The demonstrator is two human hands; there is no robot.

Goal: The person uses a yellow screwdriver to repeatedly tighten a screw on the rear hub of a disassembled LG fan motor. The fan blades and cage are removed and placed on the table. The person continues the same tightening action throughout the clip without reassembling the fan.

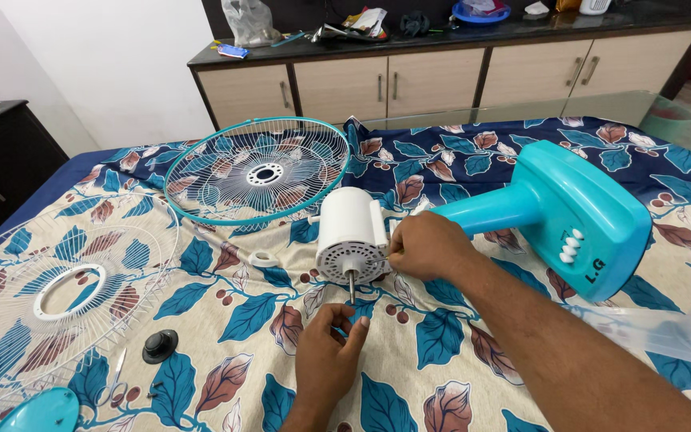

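Pinching at the motor's [351,234] grille rim, the right hand [429,246] steadies it mid-bed while the left hand [328,352], half-curled and empty, nears the shaft [351,286]; it looks heavy, rigid, best held by its smooth casing.

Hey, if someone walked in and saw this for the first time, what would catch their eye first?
Probably the turquoise fan base lying on its side at right, its white motor housing mid-table on the leaf-patterned cloth. The right hand touches the housing; the left hand sits below its shaft. Two grilles lie at left.
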